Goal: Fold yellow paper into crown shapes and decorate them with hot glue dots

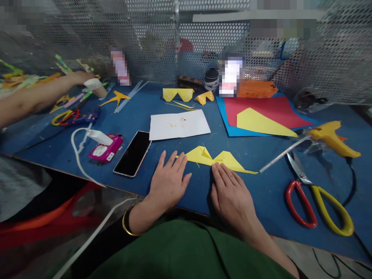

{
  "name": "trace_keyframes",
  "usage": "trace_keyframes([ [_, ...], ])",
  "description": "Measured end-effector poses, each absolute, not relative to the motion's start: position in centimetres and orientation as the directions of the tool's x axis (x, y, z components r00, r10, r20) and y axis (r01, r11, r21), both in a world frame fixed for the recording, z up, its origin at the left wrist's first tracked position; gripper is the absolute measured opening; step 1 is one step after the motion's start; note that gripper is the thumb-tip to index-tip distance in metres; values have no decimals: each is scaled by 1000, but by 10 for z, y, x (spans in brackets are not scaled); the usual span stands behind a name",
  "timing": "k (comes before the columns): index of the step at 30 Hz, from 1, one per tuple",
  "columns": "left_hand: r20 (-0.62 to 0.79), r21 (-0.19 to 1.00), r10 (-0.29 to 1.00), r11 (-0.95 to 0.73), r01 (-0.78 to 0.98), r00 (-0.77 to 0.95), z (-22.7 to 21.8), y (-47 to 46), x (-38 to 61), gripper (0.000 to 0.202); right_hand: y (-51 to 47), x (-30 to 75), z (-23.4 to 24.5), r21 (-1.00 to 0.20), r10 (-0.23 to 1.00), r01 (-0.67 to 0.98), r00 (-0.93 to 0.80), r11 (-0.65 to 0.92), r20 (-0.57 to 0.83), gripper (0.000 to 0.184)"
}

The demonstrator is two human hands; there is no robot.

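Observation:
A folded yellow paper cutout (231,159) with two raised, peaked lobes lies flat on the blue table in front of me. My left hand (168,180) rests palm down at its left end, fingers stretched out, the fingertips close to or touching the paper. Over the lower middle edge of the cutout lies my right hand (231,192), flat, its extended fingertips pressing on the paper near the notch between the lobes. White paper (178,131) bearing tiny gold bits lies just beyond. Two yellow dotted mask-shaped pieces (178,94) stand farther back.
On the right are large scissors (303,180), a yellow glue gun (334,137) and stacked red, blue and yellow sheets (258,110). A phone (133,154) and pink power adapter (106,148) lie left. Another person's arm (43,95) reaches in at far left. Metal mesh (162,31) backs the table.

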State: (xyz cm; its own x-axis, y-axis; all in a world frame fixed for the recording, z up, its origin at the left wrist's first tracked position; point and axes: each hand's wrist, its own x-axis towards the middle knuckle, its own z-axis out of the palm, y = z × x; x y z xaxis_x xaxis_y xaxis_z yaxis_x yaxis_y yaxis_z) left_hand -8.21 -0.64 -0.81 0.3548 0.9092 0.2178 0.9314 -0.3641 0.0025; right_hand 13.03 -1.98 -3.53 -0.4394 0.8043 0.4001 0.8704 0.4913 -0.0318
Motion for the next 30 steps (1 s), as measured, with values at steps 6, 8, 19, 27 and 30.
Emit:
trace_keyframes([
  [6,164,67,845,-524,849,509,-11,-9,-59,61,-19,127,-37,-67,834,882,-412,466,366,51],
  [8,140,95,790,-610,786,597,-15,-8,-51,59,-19,127,-37,-85,838,879,-413,469,356,53],
  [19,124,79,772,-634,770,623,-15,-4,-43,55,-23,167,-36,-83,894,961,-212,265,395,49],
  [27,106,94,797,-603,792,594,-14,1,-33,68,-27,172,-32,15,901,974,-215,226,377,51],
  [30,106,95,787,-617,781,608,-13,2,-32,67,-26,156,-29,-54,873,940,-290,337,392,57],
])
